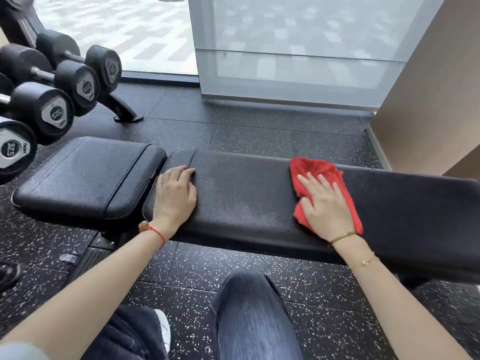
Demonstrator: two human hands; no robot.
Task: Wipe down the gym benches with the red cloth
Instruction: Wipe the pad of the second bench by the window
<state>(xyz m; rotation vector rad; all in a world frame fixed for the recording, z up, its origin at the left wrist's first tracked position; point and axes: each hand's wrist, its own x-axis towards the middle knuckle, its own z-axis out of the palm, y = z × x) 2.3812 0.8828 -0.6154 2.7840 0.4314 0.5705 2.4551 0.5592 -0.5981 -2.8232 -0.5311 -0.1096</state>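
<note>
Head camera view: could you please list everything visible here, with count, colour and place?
long bench pad: one, black, across the middle, under both hands
seat pad: one, black, left of the long pad
red cloth: one, red, flat on the long pad toward its right
dumbbells: at least four, black with grey end caps, racked at the left
rack foot: one, black, on the floor behind the seat pad
floor: black rubber tiles with white speckles
window: glass panels along the back
wall: beige, at the right
left hand: one, resting on the long pad's left end
right hand: one, fingers straight, pressing on the cloth
knee: in dark jeans, bottom centre
</note>
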